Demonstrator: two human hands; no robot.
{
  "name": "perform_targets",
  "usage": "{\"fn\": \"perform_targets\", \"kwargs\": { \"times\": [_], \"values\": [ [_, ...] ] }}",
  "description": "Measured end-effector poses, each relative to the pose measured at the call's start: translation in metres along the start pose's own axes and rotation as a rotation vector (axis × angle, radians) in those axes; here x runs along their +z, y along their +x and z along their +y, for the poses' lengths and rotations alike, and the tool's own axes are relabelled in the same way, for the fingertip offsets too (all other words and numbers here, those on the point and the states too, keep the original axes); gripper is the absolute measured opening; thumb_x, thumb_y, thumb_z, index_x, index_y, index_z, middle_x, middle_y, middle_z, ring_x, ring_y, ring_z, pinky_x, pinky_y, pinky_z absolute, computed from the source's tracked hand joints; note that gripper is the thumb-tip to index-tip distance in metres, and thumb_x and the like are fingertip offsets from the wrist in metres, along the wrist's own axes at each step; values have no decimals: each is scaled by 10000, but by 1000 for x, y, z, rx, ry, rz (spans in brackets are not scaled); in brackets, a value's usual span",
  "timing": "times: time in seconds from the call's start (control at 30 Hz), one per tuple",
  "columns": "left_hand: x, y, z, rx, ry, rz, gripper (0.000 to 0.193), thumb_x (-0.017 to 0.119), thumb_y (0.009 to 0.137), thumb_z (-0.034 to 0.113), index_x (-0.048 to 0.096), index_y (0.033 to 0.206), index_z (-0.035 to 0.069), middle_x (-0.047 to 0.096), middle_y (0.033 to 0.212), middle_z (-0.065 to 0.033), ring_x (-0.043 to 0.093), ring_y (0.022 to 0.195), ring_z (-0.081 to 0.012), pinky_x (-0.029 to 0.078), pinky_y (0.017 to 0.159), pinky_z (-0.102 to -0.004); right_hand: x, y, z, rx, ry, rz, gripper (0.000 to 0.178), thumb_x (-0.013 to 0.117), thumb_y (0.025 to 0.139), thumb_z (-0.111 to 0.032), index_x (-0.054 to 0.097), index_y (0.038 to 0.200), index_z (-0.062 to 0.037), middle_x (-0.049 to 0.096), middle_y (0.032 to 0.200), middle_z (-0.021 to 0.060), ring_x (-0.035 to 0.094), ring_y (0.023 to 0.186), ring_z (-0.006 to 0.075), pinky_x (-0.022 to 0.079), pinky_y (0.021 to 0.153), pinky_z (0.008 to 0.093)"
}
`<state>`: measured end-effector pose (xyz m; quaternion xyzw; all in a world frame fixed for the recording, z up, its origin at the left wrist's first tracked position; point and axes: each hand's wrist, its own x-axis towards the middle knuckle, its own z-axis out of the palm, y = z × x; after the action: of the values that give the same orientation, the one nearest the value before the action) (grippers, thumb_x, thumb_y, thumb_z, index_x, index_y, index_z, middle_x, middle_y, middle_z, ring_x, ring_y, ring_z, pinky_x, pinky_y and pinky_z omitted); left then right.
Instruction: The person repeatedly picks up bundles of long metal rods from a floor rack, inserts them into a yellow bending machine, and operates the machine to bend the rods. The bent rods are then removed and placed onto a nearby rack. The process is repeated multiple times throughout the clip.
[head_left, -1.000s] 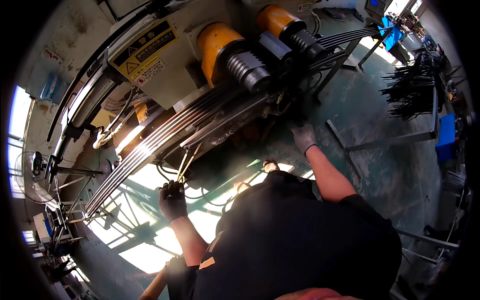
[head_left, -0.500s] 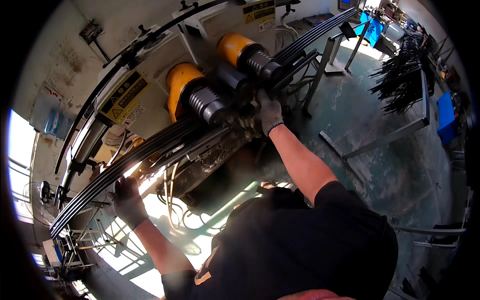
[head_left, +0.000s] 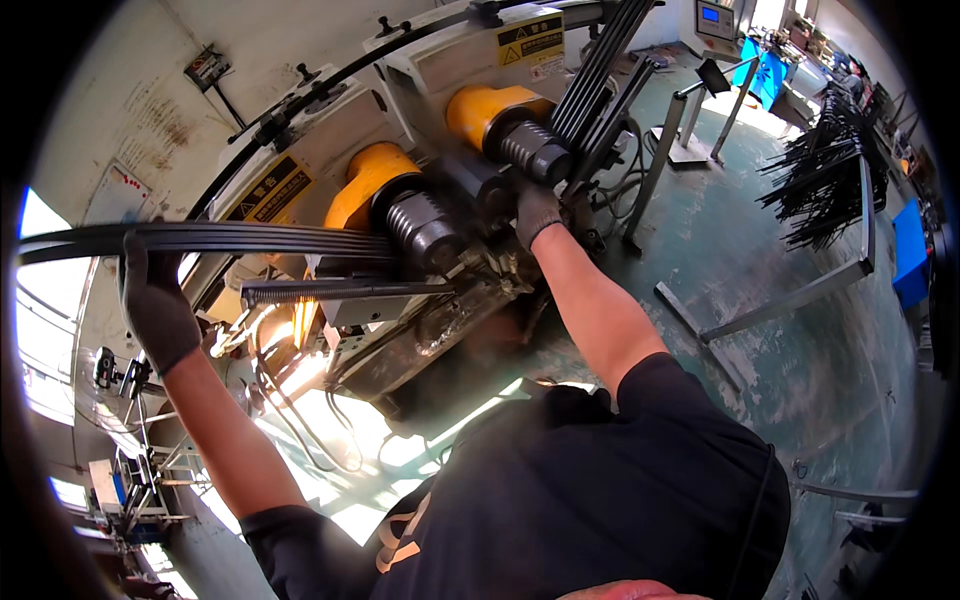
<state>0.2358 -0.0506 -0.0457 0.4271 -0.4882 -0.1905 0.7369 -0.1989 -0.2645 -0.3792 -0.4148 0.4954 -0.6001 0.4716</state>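
A bundle of several long dark metal bars (head_left: 290, 239) runs leftward from the rollers of a machine. My left hand (head_left: 158, 310), in a dark glove, holds these bars near their left end, its fingers wrapped up around them. Beyond the rollers, a further stretch of dark bars (head_left: 603, 75) slants up to the right at an angle to the left stretch. My gloved right hand (head_left: 538, 212) reaches in beside the ribbed right roller (head_left: 535, 150); its fingers are hidden among dark parts. A ribbed left roller (head_left: 425, 225) sits nearer my left hand.
Yellow housings (head_left: 372, 180) carry the rollers on the pale machine body. A ridged rod (head_left: 345, 290) juts left below the bars. Metal stands (head_left: 790, 300) rise from the green floor at right, with a pile of dark rods (head_left: 825, 175) behind. Cables (head_left: 270, 370) hang below the machine.
My left hand has moved up and left with the bars. Their left stretch now lies nearly level, while the right stretch points more steeply upward. My right hand stays by the rollers.
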Motion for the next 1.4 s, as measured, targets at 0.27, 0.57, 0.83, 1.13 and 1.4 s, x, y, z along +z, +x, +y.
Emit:
{"fn": "perform_targets", "kwargs": {
  "times": [0.27,0.57,0.83,1.13,1.4],
  "values": [
    [114,35,27,88,137,-369,448,662,1003,336,654,1304,4,686,1246,-200,704,1115,-260,534,1060,-381,14,-16,-59,264,578,5,284,791,854,-197,732,1086,-43,709,991,66,682,790,172,569,646,312],
    [250,-4,54,34,455,-255,353,687,898,176,590,1186,-2,610,845,-61,608,805,-175,505,679,-329,15,11,-21,225,480,64,294,771,906,-196,714,1156,-52,701,1034,33,674,847,147,567,708,300],
    [261,-20,42,9,391,-175,296,672,912,202,607,1147,35,573,839,-35,594,786,-161,481,635,-316,16,11,-16,161,484,43,305,767,920,-203,704,1159,-24,702,1017,47,675,818,149,570,676,295],
    [264,-17,36,36,439,-122,260,664,906,200,622,1102,34,589,859,-34,603,797,-163,493,698,-324,13,25,1,246,453,30,238,751,932,-167,698,1134,-51,701,982,65,676,732,178,580,616,319],
    [263,-27,38,61,366,-210,246,669,892,200,631,1086,53,586,883,-29,594,857,-178,478,805,-344,13,29,8,179,549,15,232,743,938,-139,690,1141,-40,688,1007,69,674,751,173,582,600,294]
  ]
}}
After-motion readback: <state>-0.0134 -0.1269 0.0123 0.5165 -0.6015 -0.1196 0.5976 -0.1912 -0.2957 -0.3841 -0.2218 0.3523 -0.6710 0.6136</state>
